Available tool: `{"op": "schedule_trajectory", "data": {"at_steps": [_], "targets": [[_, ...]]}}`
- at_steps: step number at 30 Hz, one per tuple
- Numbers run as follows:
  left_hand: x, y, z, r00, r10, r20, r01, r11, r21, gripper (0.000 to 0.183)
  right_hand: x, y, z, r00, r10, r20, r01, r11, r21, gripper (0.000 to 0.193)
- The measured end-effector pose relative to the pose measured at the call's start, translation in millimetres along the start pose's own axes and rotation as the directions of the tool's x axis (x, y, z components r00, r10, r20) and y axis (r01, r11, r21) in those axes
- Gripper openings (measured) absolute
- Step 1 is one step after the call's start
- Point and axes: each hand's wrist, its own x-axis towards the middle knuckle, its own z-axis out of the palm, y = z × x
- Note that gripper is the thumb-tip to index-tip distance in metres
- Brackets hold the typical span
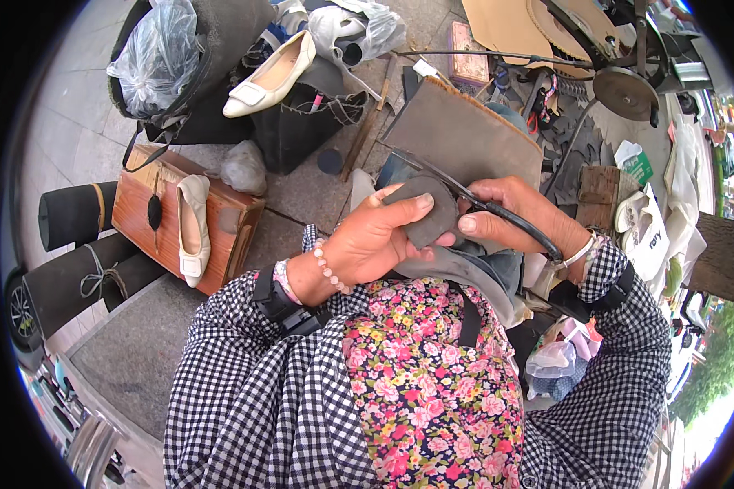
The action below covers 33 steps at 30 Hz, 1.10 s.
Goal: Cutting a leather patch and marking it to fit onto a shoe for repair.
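Note:
My left hand (367,236) pinches a rounded piece of dark grey sheet (424,213), rubber-like in look, between thumb and fingers over my lap. Close beside it, my right hand (523,213) grips a pair of scissors (518,222) by a black, curved handle. Their blades point away to the upper left, along the far edge of the piece; whether they touch it I cannot tell. A brown-grey board or pad (469,130) lies across my knees just beyond both hands. One cream flat shoe (194,228) rests on a wooden box (143,200) at the left.
Another cream shoe (273,75) lies on a black bag (302,122) beyond my hands. Rolled black sheets (73,281) are stacked at the left. Dark scraps (567,163) and a metal stand with a round plate (625,94) are at the far right. Plastic bags (563,359) sit by my right arm.

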Motion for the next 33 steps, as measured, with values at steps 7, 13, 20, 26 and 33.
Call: {"op": "schedule_trajectory", "data": {"at_steps": [7, 13, 20, 26, 33], "targets": [[4, -5, 3, 0.973, 0.16, -0.164, -0.122, 0.968, 0.22, 0.017, -5, 2, -2, 0.994, -0.108, 0.021, 0.107, 0.993, 0.046, 0.044], [3, 3, 5, 0.954, 0.299, 0.015, -0.254, 0.785, 0.565, 0.014, -6, -16, -12, 0.997, -0.027, 0.079, 0.037, 0.991, -0.131, 0.056], [5, 4, 9, 0.944, 0.328, 0.01, -0.267, 0.748, 0.608, 0.015, -3, -27, -12, 0.992, 0.071, 0.106, -0.046, 0.975, -0.216, 0.048], [7, 3, 10, 0.951, 0.305, -0.051, -0.222, 0.789, 0.573, 0.017, -1, -8, -1, 0.997, -0.045, -0.063, 0.03, 0.974, -0.222, 0.043], [4, 7, 4, 0.965, 0.247, -0.084, -0.167, 0.832, 0.528, 0.018, 3, 3, 2, 0.987, -0.13, -0.097, 0.114, 0.98, -0.163, 0.037]]}}
